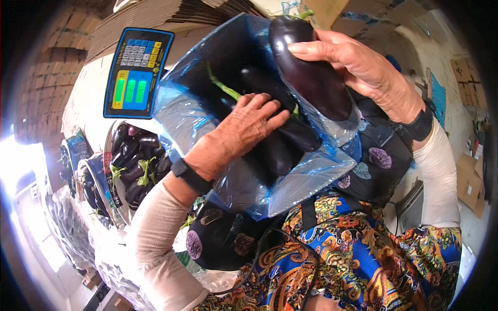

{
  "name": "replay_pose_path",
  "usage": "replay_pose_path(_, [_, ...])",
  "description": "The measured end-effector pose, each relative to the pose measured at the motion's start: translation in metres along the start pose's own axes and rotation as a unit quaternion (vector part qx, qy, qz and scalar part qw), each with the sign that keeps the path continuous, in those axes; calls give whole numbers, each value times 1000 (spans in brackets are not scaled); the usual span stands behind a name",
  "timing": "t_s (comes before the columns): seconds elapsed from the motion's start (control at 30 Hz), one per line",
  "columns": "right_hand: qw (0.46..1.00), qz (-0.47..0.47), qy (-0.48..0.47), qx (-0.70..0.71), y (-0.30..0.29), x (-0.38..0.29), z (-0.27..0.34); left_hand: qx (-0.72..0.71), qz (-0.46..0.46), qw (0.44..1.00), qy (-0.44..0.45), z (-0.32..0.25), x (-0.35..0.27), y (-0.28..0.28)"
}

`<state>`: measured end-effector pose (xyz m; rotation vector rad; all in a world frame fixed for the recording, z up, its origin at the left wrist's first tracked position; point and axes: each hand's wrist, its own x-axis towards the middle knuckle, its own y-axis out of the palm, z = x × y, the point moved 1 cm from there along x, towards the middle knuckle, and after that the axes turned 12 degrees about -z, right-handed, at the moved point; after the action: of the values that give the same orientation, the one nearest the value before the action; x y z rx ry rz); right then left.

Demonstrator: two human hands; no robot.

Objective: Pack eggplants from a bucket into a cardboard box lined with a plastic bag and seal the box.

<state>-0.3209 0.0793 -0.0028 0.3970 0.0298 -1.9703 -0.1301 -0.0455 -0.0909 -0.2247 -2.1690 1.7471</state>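
A large, glossy dark purple eggplant is gripped by my right hand, thumb on its near face, above the right side of the lined opening. My left hand reaches down into a container lined with a blue-tinted clear plastic bag, its spread fingers resting on the eggplants inside. Among these, one eggplant lies just right of the fingers, and a green stem sticks out past the fingertips. The container's own walls are mostly hidden by the plastic, and its lower contents are in shadow.
A digital scale display with a keypad and lit green readouts stands at upper left. Below it, an open sack holds several eggplants. Flattened cardboard is stacked at the back. A thin black cable crosses my patterned clothing.
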Motion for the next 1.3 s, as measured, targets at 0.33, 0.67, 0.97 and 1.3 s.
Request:
replay_pose_path(0.33, [997, -55, 40, 46, 7, -14, 6, 53, -47, 997, 4, -7, -12, 9])
replay_pose_path(0.67, [990, -78, 114, 37, 7, -12, 10, 88, -61, 994, -12, -10, -11, 17])
replay_pose_path(0.97, [991, -94, 83, 40, -4, -25, 14, -367, -222, 848, -311, -35, -10, -73])
replay_pose_path(1.3, [995, -18, 68, -66, 18, -30, 11, -589, -214, 706, -331, -51, 7, -60])
